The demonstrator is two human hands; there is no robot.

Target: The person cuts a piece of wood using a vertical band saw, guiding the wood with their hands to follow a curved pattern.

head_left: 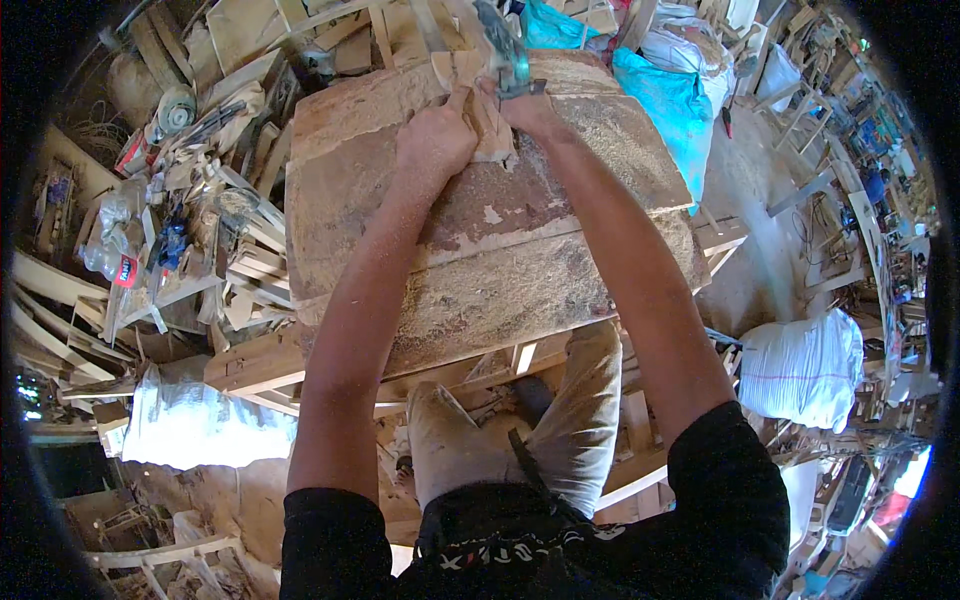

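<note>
Both my arms reach forward over a dusty wooden worktop. My left hand presses on a pale piece of wood at the far part of the top, its fingers curled and the index finger pointing forward along the piece. My right hand is closed at the near end of a grey and teal tool, beside the same wood. That tool is smeared by motion, so its exact kind does not show. The right fingers are partly hidden behind the hand and tool.
Sawdust covers the worktop. Wood offcuts and a clear plastic bottle lie to the left. A turquoise sack stands against the worktop's far right edge, and a white sack sits at right. Wooden frame rails run below the top.
</note>
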